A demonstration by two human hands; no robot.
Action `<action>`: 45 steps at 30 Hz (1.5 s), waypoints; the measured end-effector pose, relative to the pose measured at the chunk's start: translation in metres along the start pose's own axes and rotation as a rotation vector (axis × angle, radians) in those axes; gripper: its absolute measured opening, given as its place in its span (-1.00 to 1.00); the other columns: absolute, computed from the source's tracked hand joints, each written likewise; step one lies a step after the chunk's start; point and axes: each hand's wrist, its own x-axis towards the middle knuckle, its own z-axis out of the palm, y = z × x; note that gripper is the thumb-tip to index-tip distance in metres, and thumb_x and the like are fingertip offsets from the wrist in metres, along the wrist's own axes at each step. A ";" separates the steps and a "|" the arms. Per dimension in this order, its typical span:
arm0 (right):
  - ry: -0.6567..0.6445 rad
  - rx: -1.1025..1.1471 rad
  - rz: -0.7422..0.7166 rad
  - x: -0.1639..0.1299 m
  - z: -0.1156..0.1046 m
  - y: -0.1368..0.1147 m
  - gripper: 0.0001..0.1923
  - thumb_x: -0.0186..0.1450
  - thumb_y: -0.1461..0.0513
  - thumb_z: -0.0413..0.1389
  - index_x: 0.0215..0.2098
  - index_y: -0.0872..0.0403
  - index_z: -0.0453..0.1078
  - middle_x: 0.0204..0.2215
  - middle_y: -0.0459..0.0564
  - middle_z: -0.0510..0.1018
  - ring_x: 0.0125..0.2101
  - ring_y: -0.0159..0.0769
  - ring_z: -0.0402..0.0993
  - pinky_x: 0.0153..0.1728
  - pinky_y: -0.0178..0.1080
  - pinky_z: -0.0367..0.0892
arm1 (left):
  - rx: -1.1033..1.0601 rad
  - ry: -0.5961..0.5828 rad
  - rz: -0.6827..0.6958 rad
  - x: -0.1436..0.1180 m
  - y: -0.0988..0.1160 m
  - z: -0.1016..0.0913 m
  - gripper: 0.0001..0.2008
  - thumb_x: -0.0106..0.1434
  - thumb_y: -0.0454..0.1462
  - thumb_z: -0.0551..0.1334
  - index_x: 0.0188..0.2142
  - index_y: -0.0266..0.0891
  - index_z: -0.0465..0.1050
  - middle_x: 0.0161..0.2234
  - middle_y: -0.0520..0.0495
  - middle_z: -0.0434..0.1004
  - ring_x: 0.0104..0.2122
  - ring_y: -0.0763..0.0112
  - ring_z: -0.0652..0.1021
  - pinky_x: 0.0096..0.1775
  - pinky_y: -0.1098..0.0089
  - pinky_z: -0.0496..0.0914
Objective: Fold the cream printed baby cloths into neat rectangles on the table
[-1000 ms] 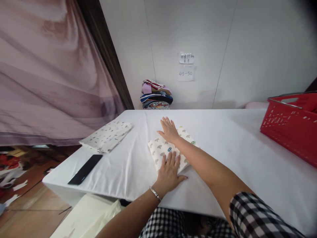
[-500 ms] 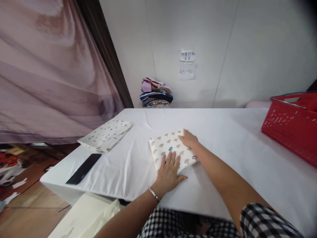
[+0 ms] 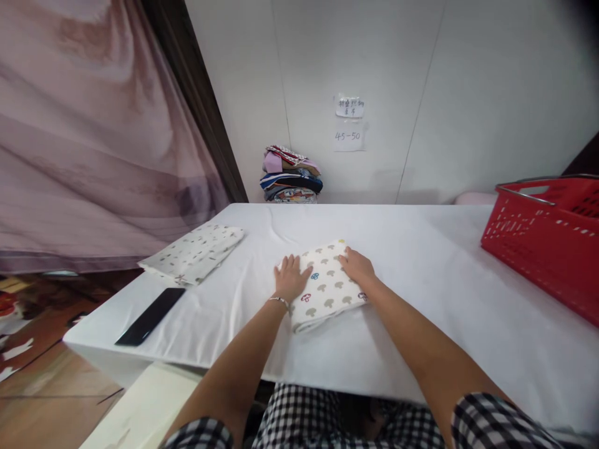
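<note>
A folded white cloth printed with grey mushrooms and a few coloured ones lies on the white-covered table, its sides slightly tilted to me. My left hand rests flat on the cloth's left side, fingers spread and pointing away from me. At the right edge, my right hand has its fingers bent around the far right part of the cloth; some fingertips are hidden. Left of them lies another folded white cloth with a small dark print. Nearer the table's left edge is a black phone-like slab.
A red plastic basket with metal handles stands on the table's right. Beyond the far edge, a stack of folded fabrics sits against the wall. A pink curtain hangs at left. A pale box stands below the front edge.
My left hand has moved from the near middle of the mushroom cloth to its left side. My right hand stays at the right edge. The view has shifted slightly.
</note>
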 end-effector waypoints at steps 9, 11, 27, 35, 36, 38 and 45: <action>0.031 -0.012 -0.030 0.003 -0.006 -0.001 -0.49 0.37 0.12 -0.16 0.23 0.12 0.11 0.13 0.17 0.33 0.07 -0.13 0.30 0.01 -0.18 0.17 | -0.006 -0.020 -0.057 -0.001 -0.008 0.021 -0.31 0.30 0.08 -0.12 0.28 -0.26 0.03 0.32 -0.18 -0.06 0.31 0.11 -0.04 0.21 -0.13 -0.06; 0.086 -0.038 -0.111 0.007 -0.009 -0.012 -0.49 0.36 0.16 -0.14 0.24 0.14 0.10 0.23 0.18 0.18 0.20 -0.11 0.11 0.13 -0.09 0.04 | 0.013 -0.011 -0.051 -0.001 -0.007 0.020 -0.33 0.30 0.07 -0.11 0.28 -0.25 0.05 0.32 -0.18 -0.04 0.31 0.09 -0.02 0.21 -0.13 -0.05; -0.192 -0.112 -0.309 0.030 0.005 -0.007 -0.34 0.35 -0.08 -0.24 0.33 0.03 -0.07 0.35 -0.03 -0.13 0.33 -0.14 -0.31 0.23 0.08 -0.23 | 0.037 0.008 -0.065 -0.002 -0.007 0.020 -0.34 0.31 0.07 -0.10 0.27 -0.23 0.07 0.31 -0.18 0.01 0.30 0.11 0.02 0.19 -0.08 0.03; -0.246 0.007 -0.150 0.016 -0.002 0.019 -0.31 0.36 -0.06 -0.26 0.37 0.03 -0.20 0.36 0.00 -0.22 0.25 -0.08 0.04 0.14 -0.07 0.11 | 0.001 0.008 -0.067 -0.002 -0.007 0.021 -0.35 0.30 0.07 -0.09 0.26 -0.21 0.08 0.31 -0.19 0.01 0.30 0.10 0.01 0.18 -0.06 0.07; -0.244 0.020 -0.137 0.013 -0.002 0.021 -0.31 0.36 -0.05 -0.26 0.37 0.05 -0.20 0.35 0.02 -0.17 0.25 -0.07 0.04 0.15 -0.06 0.09 | -0.008 0.012 -0.065 -0.002 -0.008 0.021 -0.36 0.30 0.07 -0.08 0.25 -0.21 0.09 0.31 -0.19 0.01 0.30 0.10 0.01 0.18 -0.06 0.07; -0.229 0.050 -0.131 0.007 -0.004 0.025 -0.32 0.37 -0.02 -0.24 0.36 0.07 -0.19 0.33 0.04 -0.07 0.26 -0.10 0.03 0.17 -0.06 0.06 | -0.029 0.019 -0.062 -0.002 -0.008 0.021 -0.37 0.30 0.06 -0.07 0.25 -0.20 0.10 0.31 -0.19 0.02 0.30 0.11 0.02 0.18 -0.05 0.07; -0.144 0.075 -0.095 -0.021 -0.009 0.044 -0.36 0.36 0.01 -0.20 0.34 0.06 -0.06 0.21 0.07 0.26 0.15 -0.13 0.24 0.09 -0.12 0.16 | -0.146 0.013 -0.071 -0.003 -0.012 0.018 -0.44 0.30 -0.02 -0.02 0.22 -0.18 0.14 0.31 -0.13 0.01 0.30 0.17 0.00 0.21 0.01 0.06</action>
